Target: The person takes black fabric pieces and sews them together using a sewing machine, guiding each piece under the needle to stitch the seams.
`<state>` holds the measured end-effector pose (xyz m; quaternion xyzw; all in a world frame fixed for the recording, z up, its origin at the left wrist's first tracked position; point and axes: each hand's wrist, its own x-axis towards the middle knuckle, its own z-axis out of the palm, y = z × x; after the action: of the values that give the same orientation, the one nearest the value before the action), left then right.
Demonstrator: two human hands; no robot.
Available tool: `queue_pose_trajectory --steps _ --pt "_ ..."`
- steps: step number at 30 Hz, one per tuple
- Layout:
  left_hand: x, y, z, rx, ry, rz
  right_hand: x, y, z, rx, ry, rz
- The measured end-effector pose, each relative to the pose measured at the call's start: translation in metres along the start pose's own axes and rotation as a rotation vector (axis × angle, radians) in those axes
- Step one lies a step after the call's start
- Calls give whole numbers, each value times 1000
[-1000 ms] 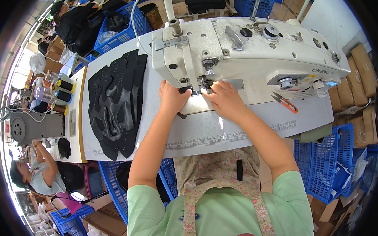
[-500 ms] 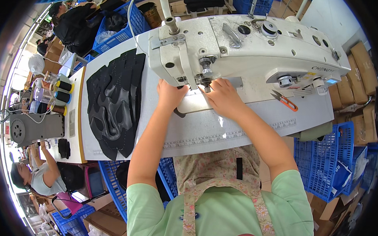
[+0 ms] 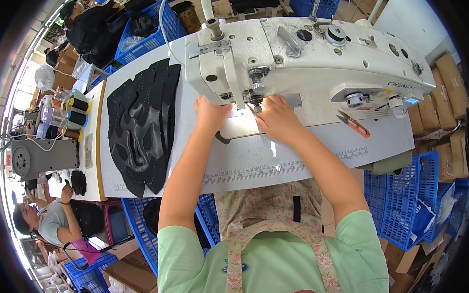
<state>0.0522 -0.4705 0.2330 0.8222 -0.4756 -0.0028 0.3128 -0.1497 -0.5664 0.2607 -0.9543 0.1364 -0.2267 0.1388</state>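
At the needle end of a white sewing machine (image 3: 314, 61), my two hands work close to the lit bed (image 3: 241, 126). My left hand (image 3: 211, 114) is left of the presser foot, its thumb pointing inward and its fingers partly hidden by the machine head. On the other side, my right hand (image 3: 278, 120) has its fingers curled, with the fingertips beside the needle area. Both look closed, but whatever lies in or under them is hidden. A stack of black padded fabric pieces (image 3: 141, 124) with moulded shapes rests on the table to the left.
Orange-handled thread snips (image 3: 356, 125) lie on the right of the table (image 3: 317, 149). A ruler strip (image 3: 256, 173) runs along its front. Blue crates (image 3: 401, 197) stand at the right, near cardboard boxes (image 3: 442, 95). A co-worker (image 3: 56, 220) sits at another machine (image 3: 44, 157) on the left.
My hands have shifted only slightly at the needle, the left one a little away from me. At the left, the co-worker's raised arm has come down near some small black pieces.
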Motion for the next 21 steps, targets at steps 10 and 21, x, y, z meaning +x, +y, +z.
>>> queue_pose_trajectory --steps 10,21 --pt "7 4 -4 -38 -25 -10 4 4 -1 -40 -30 1" --pt "3 3 -3 -88 -17 -67 1 1 2 -27 -8 0"
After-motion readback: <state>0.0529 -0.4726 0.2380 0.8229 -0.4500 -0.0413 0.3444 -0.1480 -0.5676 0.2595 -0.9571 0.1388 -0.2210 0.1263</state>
